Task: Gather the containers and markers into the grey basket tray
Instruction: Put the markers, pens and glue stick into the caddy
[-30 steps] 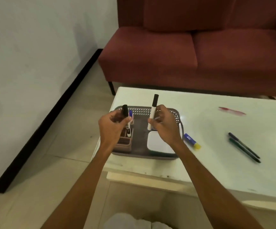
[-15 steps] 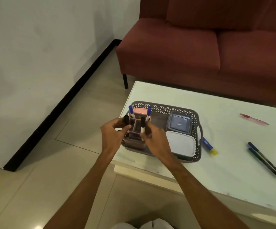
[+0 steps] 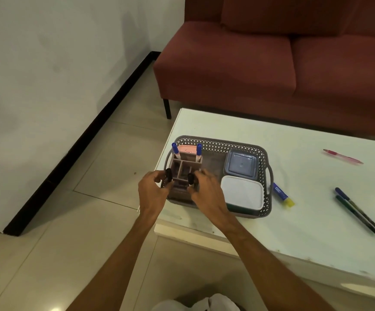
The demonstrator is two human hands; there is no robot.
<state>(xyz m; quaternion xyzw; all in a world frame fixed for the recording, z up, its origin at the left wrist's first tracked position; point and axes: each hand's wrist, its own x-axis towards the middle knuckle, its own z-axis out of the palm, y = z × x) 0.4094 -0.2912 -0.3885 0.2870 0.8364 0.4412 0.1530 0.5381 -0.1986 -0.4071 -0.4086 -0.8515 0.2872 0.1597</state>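
On the white table (image 3: 271,221) sits a grey basket (image 3: 220,143) holding a divided organizer (image 3: 185,169) with two blue-capped markers (image 3: 175,150) upright at its back. Each hand's fingers pinch a black-capped marker into its front slots: left hand (image 3: 151,193), right hand (image 3: 206,190).

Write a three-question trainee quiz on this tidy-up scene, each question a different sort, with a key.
1. True or false: the grey basket tray stands on the red sofa.
2. Multiple choice: what does each hand hold at the pen organiser? A) a black-capped marker B) a lidded container C) nothing
3. Fill in: the blue-and-yellow marker lies on the white table, just ____ the tray's right handle.

Key:
1. False; it stands on the table.
2. A; the left hand and right hand each grip one.
3. outside
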